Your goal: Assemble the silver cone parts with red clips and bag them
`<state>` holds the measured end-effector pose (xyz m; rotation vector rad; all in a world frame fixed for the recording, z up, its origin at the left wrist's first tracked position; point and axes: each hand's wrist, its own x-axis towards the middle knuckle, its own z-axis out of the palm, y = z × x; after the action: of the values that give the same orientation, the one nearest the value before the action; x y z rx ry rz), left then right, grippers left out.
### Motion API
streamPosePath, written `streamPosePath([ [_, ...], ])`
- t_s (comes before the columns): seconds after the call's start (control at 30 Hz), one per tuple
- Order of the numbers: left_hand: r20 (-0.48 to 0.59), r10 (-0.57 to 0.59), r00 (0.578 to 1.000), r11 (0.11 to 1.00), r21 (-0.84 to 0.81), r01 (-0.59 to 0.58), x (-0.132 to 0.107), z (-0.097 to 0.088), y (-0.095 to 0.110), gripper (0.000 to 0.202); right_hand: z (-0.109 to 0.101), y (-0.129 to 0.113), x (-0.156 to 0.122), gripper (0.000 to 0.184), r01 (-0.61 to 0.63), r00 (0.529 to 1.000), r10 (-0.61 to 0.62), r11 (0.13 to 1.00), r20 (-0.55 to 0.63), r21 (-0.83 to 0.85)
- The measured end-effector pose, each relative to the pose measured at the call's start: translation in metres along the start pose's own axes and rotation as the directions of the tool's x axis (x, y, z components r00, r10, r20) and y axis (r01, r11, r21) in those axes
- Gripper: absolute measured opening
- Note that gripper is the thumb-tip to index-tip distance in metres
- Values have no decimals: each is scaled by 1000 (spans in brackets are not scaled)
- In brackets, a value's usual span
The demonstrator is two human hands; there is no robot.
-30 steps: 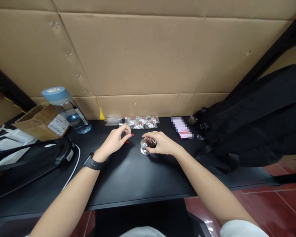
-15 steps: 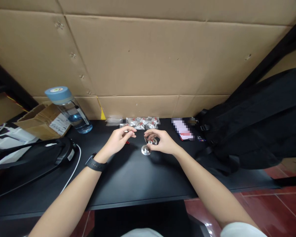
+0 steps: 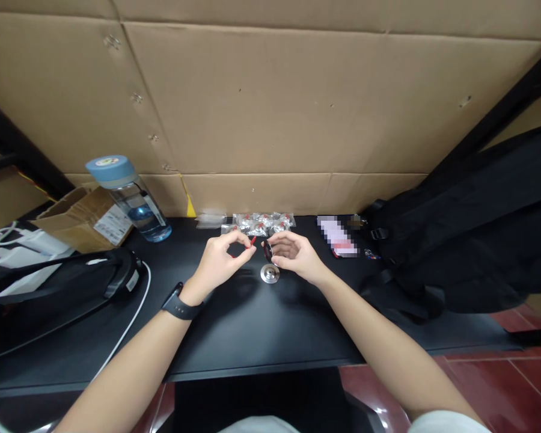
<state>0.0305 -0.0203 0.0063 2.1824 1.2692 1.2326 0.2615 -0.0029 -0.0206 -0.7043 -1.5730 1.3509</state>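
My left hand, with a dark watch on its wrist, pinches a small red strap between thumb and fingertips. Just to its right, my right hand grips a shiny finger cymbal by its edge, tilted nearly upright with its face toward the strap. The strap and the held cymbal are close but look apart. A second finger cymbal lies flat on the black table beneath my right hand, its domed centre showing. A bit of red also shows behind my left fingers, mostly hidden.
Several bagged cymbals lie behind my hands, beside flat clear bags. A water bottle, a cardboard box and a black bag stand left. A phone and a black backpack are at right.
My left hand has come up and right with the red strap now showing in its pinch. My right hand has turned its cymbal toward the left hand.
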Motion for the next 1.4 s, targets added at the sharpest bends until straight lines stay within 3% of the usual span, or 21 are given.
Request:
streamPosePath([
  [0.17, -88, 111, 990, 990, 101, -102, -4, 5, 10, 14, 4, 0, -1, 41, -1, 1000, 1, 1000, -26, 30],
  [0.3, -51, 203, 978, 965, 182, -190, -6, 9, 13, 12, 6, -1, -1, 43, -12, 999, 14, 997, -32, 78],
  [0.47, 46, 216, 975, 913, 344, -219, -10, 15, 16, 16, 9, -1, -2, 45, -17, 999, 20, 994, -27, 109],
  [0.73, 3, 214, 977, 852, 488, -188, -16, 21, 21, 13, 11, 1, -4, 45, 32, 999, -32, 997, -9, 72],
  [1.17, -34, 283, 959, 825, 519, -225, -17, 22, 21, 9, 22, -8, -10, 31, 200, 971, -227, 946, -81, -254],
  [1.4, -54, 376, 925, 765, 582, -277, -16, 22, 20, 12, 27, -16, -12, 28, 333, 905, -419, 804, -73, -492],
])
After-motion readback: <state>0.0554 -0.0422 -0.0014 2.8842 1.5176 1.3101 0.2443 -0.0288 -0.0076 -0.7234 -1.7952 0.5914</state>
